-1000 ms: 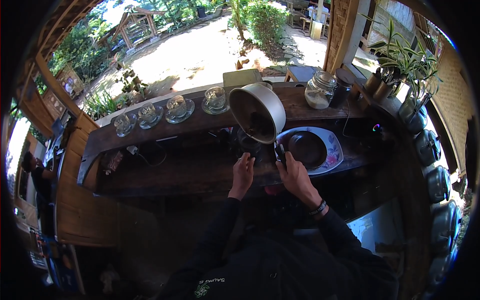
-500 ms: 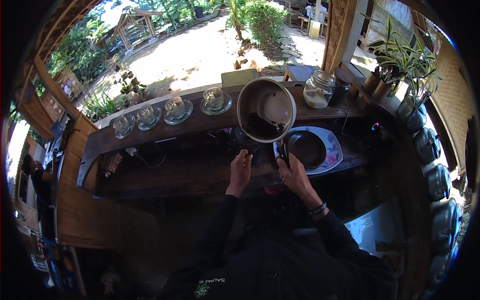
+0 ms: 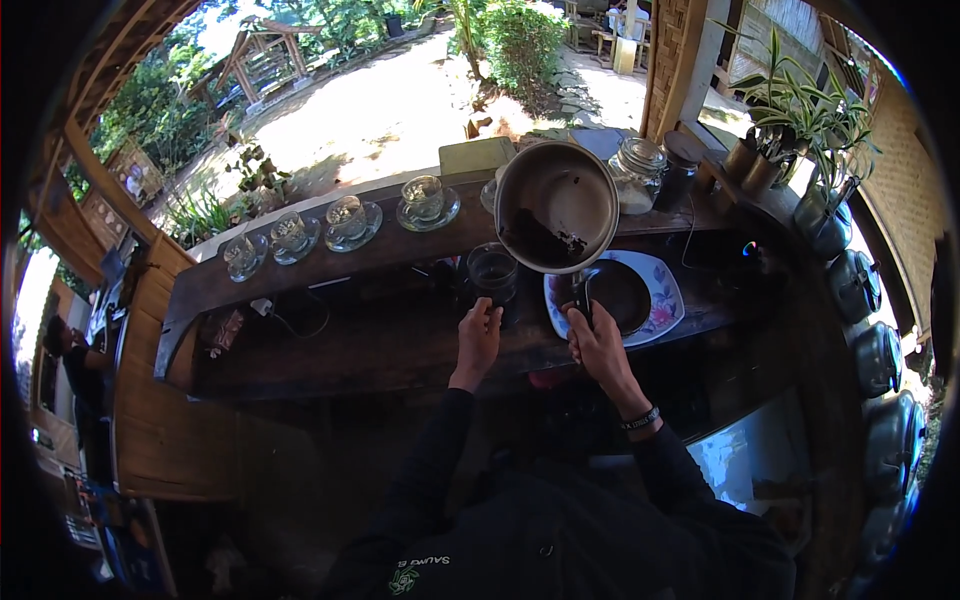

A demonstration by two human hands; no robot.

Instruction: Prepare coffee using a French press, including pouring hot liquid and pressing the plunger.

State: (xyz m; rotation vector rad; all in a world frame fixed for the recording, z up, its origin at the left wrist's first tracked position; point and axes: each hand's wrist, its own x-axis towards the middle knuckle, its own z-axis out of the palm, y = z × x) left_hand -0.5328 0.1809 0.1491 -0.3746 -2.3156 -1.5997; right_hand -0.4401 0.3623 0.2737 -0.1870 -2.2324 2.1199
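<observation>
My right hand (image 3: pixel 597 345) is closed round the dark handle of a saucepan (image 3: pixel 530 192). The pan is raised and tilted so its pale inside faces me, with dark, wet-looking residue (image 3: pixel 548 240) along its lower side. My left hand (image 3: pixel 479 338) has its fingers curled at the near side of a clear glass jug (image 3: pixel 492 268) standing on the dark wooden counter. The jug's handle is hidden by those fingers. Just right of the jug lies a white flowered plate (image 3: pixel 665 300) bearing a dark brown round dish (image 3: pixel 618 300), partly behind the pan handle.
Several glass cups (image 3: pixel 423 198) on saucers line the raised ledge (image 3: pixel 310 268). A lidded glass jar (image 3: pixel 637 175) of pale grains and a dark jar (image 3: pixel 680 170) stand at the right, near a potted plant (image 3: pixel 800 120). Several dark kettles (image 3: pixel 855 285) line the right side. Another person (image 3: pixel 75 350) is far left.
The saucepan has moved right, off the jug, so the jug's rim now shows. My right hand has shifted slightly right with it. My left hand has stayed nearly in place.
</observation>
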